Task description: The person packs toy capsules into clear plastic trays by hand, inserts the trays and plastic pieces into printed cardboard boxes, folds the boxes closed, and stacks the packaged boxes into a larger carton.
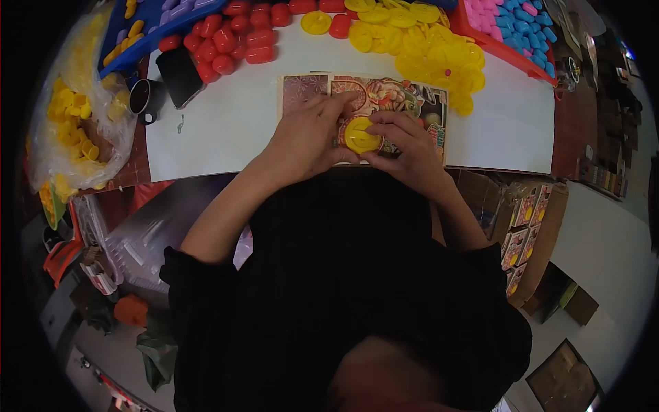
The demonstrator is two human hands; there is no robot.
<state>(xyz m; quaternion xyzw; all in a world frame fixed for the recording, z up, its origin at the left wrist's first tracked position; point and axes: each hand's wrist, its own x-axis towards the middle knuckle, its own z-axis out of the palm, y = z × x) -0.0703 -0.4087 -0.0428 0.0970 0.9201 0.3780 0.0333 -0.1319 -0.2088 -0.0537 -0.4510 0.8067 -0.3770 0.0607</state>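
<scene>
A round yellow plastic disc (362,135) with a raised bar across its middle lies over a printed cardboard sheet (391,93) near the table's front edge. My left hand (309,137) curls round the disc's left side, thumb at its lower rim. From the right, my right hand (410,144) grips the disc, fingers on its top and thumb at its lower edge. Both hands cover parts of the colourful sheet. Whether the disc is fixed to the sheet cannot be seen.
Behind the sheet lie red capsules (223,40) and a heap of yellow discs (439,58). A blue tray (147,41) and a red tray (508,51) hold small plastic pieces. At left are a black phone (180,77), a dark mug (144,99) and a plastic bag (117,137). Printed boxes (525,226) stand below right.
</scene>
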